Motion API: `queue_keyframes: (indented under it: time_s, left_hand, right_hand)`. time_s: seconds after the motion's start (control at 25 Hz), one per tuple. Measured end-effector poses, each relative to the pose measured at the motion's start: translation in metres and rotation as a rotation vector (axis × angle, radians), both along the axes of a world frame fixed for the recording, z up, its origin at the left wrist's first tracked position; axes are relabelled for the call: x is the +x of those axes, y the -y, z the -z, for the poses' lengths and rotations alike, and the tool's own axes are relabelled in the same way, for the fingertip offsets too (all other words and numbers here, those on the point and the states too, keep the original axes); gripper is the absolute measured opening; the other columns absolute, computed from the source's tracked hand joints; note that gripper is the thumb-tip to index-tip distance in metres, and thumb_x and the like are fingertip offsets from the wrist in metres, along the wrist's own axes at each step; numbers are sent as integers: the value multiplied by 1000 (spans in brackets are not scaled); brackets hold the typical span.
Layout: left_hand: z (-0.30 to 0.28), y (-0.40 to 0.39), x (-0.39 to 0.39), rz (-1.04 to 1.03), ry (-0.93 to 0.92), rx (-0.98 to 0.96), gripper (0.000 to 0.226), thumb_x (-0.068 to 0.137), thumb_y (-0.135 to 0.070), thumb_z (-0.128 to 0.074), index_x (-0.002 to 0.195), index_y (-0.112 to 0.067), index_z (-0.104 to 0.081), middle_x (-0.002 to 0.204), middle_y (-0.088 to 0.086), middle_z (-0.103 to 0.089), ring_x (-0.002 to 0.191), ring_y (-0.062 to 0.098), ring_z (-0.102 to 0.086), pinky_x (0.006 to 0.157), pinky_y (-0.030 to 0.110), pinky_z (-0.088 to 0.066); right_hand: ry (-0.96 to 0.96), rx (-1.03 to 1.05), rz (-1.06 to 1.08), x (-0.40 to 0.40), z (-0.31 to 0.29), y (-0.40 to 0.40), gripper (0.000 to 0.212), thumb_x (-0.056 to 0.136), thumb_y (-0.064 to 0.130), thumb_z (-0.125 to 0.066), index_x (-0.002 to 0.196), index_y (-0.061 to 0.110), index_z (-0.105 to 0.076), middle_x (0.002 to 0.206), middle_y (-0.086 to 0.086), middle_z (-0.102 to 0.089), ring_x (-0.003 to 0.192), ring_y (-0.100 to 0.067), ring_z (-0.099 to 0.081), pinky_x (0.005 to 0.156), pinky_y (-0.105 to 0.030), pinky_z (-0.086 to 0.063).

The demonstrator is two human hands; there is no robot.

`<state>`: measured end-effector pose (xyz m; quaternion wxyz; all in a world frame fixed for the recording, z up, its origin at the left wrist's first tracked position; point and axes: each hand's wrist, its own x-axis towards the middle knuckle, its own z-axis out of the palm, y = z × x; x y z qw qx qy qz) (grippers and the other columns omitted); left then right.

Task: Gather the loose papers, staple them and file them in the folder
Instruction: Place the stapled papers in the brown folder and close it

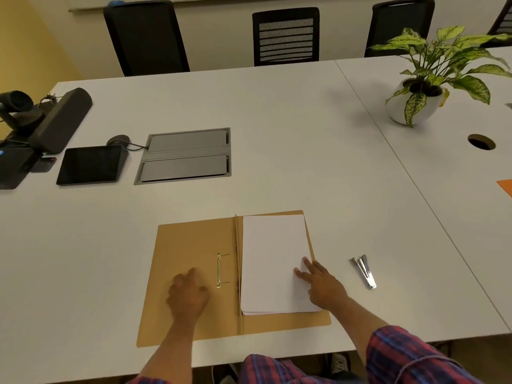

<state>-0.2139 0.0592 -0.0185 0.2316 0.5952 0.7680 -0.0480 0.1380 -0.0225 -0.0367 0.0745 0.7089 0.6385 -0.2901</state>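
Note:
A brown folder (188, 245) lies open and flat on the white table (277, 134) near its front edge. A stack of white papers (273, 253) rests on the folder's right half. A gold metal fastener (219, 270) sits on the left half, close to the spine. My left hand (187, 295) lies palm down on the left half, fingers loosely curled, holding nothing. My right hand (322, 284) rests with spread fingers on the lower right edge of the papers. A silver stapler (364, 271) lies on the table to the right of the folder, untouched.
A grey cable hatch (184, 156) is set into the table beyond the folder. A tablet (90, 164), a speaker bar (62, 120) and a camera (15, 105) stand at the far left. A potted plant (424, 92) and a cable hole (481, 141) are at the far right. Black chairs (285, 37) line the far side.

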Motion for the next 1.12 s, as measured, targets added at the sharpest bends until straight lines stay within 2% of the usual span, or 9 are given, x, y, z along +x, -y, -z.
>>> queue_keyframes:
  time_s: [0.12, 0.28, 0.44, 0.52, 0.6, 0.68, 0.8, 0.96, 1.12]
  left_hand:
    - [1, 16, -55, -357, -29, -133, 77, 75, -46, -71, 136, -11, -41, 133, 20, -44, 122, 43, -48, 100, 53, -42]
    - [11, 20, -96, -546, 48, -71, 85, 76, -48, -75, 139, -3, -40, 137, 25, -44, 126, 48, -45, 103, 59, -39]
    - [12, 8, -121, -595, 271, -84, 61, 80, -55, -71, 88, 4, -60, 90, 19, -63, 87, 39, -60, 95, 53, -49]
    - [5, 7, -127, -671, 408, -118, 55, 81, -48, -74, 98, 3, -59, 101, 22, -61, 100, 43, -60, 96, 50, -46]
    - [1, 3, -135, -754, 498, -113, 71, 80, -41, -78, 122, 12, -56, 116, 29, -61, 111, 47, -58, 94, 48, -47]
    - [-16, -2, -142, -750, 545, -71, 58, 81, -31, -78, 114, 14, -62, 96, 26, -65, 87, 40, -62, 82, 43, -49]
    - [-50, -10, -143, -683, 624, -34, 24, 83, -20, -74, 79, 1, -64, 69, 13, -55, 61, 26, -48, 61, 34, -41]
    - [-88, -7, -125, -460, 805, 26, 33, 87, -18, -69, 60, -4, -56, 64, 13, -53, 65, 26, -47, 61, 33, -38]
    - [-120, 1, -93, -319, 893, 110, 33, 88, -17, -69, 58, -7, -62, 62, 12, -55, 63, 24, -47, 62, 33, -39]
  right_hand:
    - [-71, -100, -33, 6, 2, 0, 97, 82, 47, -73, 156, 39, -11, 164, 11, 19, 152, -19, 14, 118, -48, -32]
    - [-30, -79, -85, 6, 8, 4, 107, 79, 45, -78, 156, 38, -4, 163, 8, 23, 152, -21, 17, 116, -48, -37]
    - [35, -88, -108, 0, -1, 1, 106, 78, 45, -78, 157, 35, -7, 166, 3, 18, 153, -25, 12, 117, -48, -31]
    - [138, -83, -151, -6, -8, -1, 104, 77, 51, -76, 156, 33, -11, 167, -2, 10, 153, -30, 3, 121, -51, -19]
    - [231, -34, -184, -18, -17, -5, 102, 74, 63, -71, 154, 27, -20, 167, -8, -2, 152, -34, -7, 122, -53, -16]
    - [240, 38, -245, -40, -20, -9, 103, 73, 70, -66, 153, 21, -23, 166, -10, -8, 151, -35, -12, 121, -53, -18]
    - [209, 34, -427, -82, -15, -7, 102, 78, 68, -63, 155, 21, -15, 166, -14, -4, 150, -40, -12, 118, -53, -25]
    - [298, 50, -565, -105, -12, -3, 85, 94, 58, -48, 155, 11, -12, 163, -25, -6, 144, -54, -20, 104, -54, -44]
    - [372, 112, -696, -108, -15, -2, 68, 106, 41, -27, 153, -4, -9, 156, -40, -12, 137, -61, -27, 102, -54, -47]
